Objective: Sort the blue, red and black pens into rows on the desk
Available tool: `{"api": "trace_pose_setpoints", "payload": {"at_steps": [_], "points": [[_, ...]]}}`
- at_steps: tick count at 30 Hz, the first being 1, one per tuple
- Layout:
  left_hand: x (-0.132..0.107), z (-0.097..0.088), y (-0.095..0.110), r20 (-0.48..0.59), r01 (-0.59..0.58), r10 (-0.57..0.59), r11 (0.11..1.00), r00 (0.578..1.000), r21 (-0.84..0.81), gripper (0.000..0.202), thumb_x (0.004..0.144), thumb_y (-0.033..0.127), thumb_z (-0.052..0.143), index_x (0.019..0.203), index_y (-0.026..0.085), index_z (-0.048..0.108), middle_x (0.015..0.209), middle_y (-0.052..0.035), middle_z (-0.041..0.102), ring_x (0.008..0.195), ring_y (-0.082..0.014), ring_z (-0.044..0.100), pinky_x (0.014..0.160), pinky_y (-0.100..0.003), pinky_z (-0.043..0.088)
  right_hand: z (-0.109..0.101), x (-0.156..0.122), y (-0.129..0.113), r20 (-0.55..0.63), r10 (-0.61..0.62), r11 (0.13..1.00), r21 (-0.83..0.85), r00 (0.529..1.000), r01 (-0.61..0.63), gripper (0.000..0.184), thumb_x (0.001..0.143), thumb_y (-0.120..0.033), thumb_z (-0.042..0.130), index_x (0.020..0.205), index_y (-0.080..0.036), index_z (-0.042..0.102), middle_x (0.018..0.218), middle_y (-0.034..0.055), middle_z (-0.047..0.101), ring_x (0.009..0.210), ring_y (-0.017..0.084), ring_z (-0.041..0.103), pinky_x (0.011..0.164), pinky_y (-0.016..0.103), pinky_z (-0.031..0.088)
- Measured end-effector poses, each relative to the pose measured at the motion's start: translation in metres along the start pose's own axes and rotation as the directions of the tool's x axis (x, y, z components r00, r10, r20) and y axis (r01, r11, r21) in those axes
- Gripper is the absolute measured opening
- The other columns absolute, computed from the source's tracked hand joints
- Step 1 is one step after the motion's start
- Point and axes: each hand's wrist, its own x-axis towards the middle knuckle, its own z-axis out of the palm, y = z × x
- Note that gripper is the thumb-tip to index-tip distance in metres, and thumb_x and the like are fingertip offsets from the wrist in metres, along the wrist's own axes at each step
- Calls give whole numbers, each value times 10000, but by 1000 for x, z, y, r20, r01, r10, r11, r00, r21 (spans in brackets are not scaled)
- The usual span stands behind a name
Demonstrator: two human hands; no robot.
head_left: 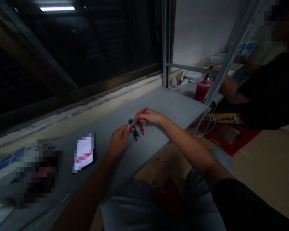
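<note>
Between my two hands a slim red pen (pixel 135 121) is held slantwise above the grey shelf top. My left hand (pixel 119 138) pinches its lower end. The upper end sits in the closed fingers of my right hand (pixel 150 115). Just beneath, a few pens lie side by side on the surface: a red pen (pixel 141 128), a blue pen (pixel 137 133) and a black pen (pixel 135 137). Their far ends are partly hidden behind my fingers and the held pen.
A lit phone (pixel 83 154) lies left of my hands, beside a blurred dark item (pixel 39 179). To the right rises a metal shelf post (pixel 227 57), with a cup of red drink (pixel 203 88) behind it. Another person (pixel 272 86) sits at far right near a red stool (pixel 243 139).
</note>
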Motion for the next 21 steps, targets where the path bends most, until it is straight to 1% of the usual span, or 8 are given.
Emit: {"api": "trace_pose_setpoints", "payload": {"at_steps": [3, 7, 11, 13, 16, 18, 19, 21], "points": [[3, -5, -4, 24, 13, -12, 1000, 1000, -18, 414, 989, 499, 405, 801, 207, 630, 611, 24, 488, 595, -172, 488, 606, -289, 393, -3, 1, 3, -17, 0, 999, -37, 1000, -1, 361, 850, -423, 811, 748, -165, 580, 613, -34, 627, 563, 90, 567, 551, 211, 429], [5, -8, -9, 39, 51, -49, 998, 998, -48, 412, 971, 525, 428, 783, 211, 617, 607, 30, 458, 603, -170, 471, 602, -284, 380, -6, 1, 4, -27, 19, 999, -25, 999, -19, 301, 852, -373, 810, 794, -163, 602, 666, -29, 650, 602, 94, 607, 554, 205, 448], [7, -10, -16, 86, 89, -82, 992, 993, -93, 462, 975, 584, 408, 756, 216, 583, 573, 40, 418, 528, -155, 416, 539, -281, 354, -7, 0, 1, -10, 8, 1000, -9, 1000, -8, 208, 846, -280, 808, 893, -163, 644, 755, -18, 686, 659, 95, 636, 588, 206, 477], [7, -11, -19, 104, 107, -95, 987, 990, -117, 490, 983, 609, 381, 765, 217, 578, 562, 44, 409, 502, -150, 400, 522, -280, 357, -7, -1, -1, -10, 15, 1000, 21, 1000, -15, 242, 827, -244, 819, 996, -172, 662, 826, -14, 714, 677, 92, 641, 606, 206, 490], [8, -11, -21, 94, 119, -107, 984, 990, -132, 506, 991, 626, 362, 779, 217, 571, 557, 49, 398, 487, -146, 390, 511, -278, 353, -5, -1, -3, 1, 56, 996, 63, 998, -56, 402, 774, -255, 871, 1102, -195, 646, 895, -6, 751, 667, 95, 650, 590, 208, 487], [7, -9, -21, 78, 116, -107, 986, 991, -123, 501, 994, 620, 368, 780, 216, 575, 553, 51, 396, 485, -146, 383, 508, -278, 344, -5, 0, -2, -46, 80, 996, 35, 996, -78, 366, 790, -341, 868, 1040, -184, 650, 852, -3, 748, 638, 94, 646, 562, 204, 466], [6, -9, -20, 71, 112, -104, 987, 992, -115, 496, 992, 615, 378, 773, 216, 577, 553, 51, 399, 487, -146, 384, 512, -277, 343, -6, 1, -2, -95, 78, 997, 6, 992, -78, 326, 820, -399, 842, 951, -172, 649, 781, -9, 724, 608, 88, 628, 551, 200, 452], [5, -8, -19, 56, 99, -94, 990, 994, -97, 480, 985, 602, 407, 760, 216, 583, 557, 47, 412, 503, -148, 398, 529, -278, 352, -8, 2, 0, -189, 52, 997, -49, 981, -62, 372, 875, -474, 778, 770, -165, 599, 630, -33, 636, 548, 74, 570, 537, 195, 428]]}}
